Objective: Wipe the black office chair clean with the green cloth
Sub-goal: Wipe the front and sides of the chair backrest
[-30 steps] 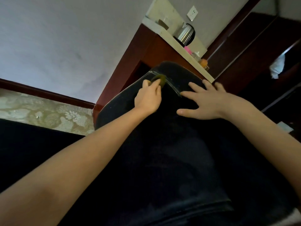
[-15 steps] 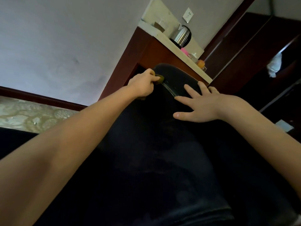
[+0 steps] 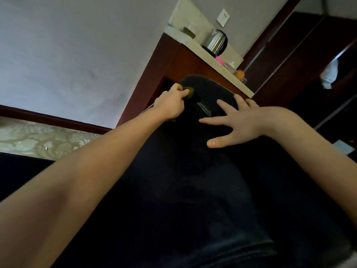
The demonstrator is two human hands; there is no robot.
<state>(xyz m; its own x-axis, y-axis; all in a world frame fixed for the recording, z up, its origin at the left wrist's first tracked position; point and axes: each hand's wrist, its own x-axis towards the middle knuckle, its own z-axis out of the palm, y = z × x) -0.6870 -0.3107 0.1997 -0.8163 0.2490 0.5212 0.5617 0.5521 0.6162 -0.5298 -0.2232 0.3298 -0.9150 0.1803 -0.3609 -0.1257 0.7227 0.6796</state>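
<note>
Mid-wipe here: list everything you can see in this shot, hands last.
office chair: one, black, fills the centre and lower frame
green cloth: one, dull green, at the chair's upper edge
cabinet: one, reddish-brown with a pale top, behind the chair
kettle: one, steel and black, on the cabinet top
pink item: one, pink, right of the kettle; kind unclear
orange item: one, orange, near the top's right end; kind unclear
wall socket: one, white, on the wall above the kettle
floor: patterned beige, at left
left hand: one, grips the cloth
right hand: one, fingers spread, rests on the chair
</note>
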